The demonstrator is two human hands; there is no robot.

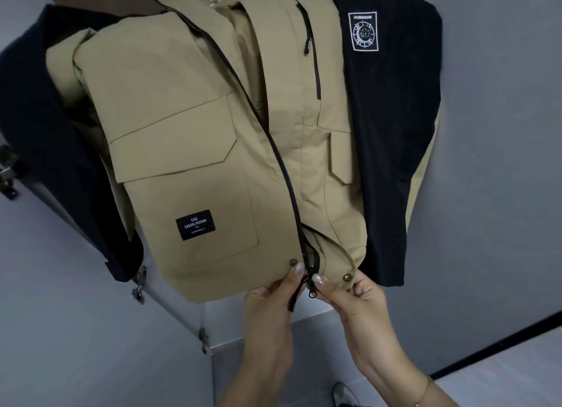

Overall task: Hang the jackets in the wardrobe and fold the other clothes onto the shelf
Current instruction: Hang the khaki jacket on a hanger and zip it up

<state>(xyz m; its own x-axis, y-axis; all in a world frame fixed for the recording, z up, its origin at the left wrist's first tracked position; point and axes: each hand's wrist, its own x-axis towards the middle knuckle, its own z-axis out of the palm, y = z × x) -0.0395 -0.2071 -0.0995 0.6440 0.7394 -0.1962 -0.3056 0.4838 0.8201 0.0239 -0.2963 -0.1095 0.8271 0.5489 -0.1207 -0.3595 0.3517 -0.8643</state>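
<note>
Directly above both grips we record the tan jacket (194, 151) hanging with dark navy sleeves, its front partly open along a black zipper (273, 151). The left hand (267, 303) pinches the hem of the left front panel beside a metal snap (293, 262), fingers curled onto the cloth. The right hand (352, 300) pinches the opposite hem just below a second snap (346, 276), thumb and fingers closed on the fabric. Between the two grips hangs the zipper slider (311, 291), touching neither fingertip that we can confirm. Up and left of the left grip sits a black label (196, 225); up and right of the right grip, a white-bordered sleeve patch (363, 31). Grey wardrobe panels (60, 330) surround the jacket.
</note>
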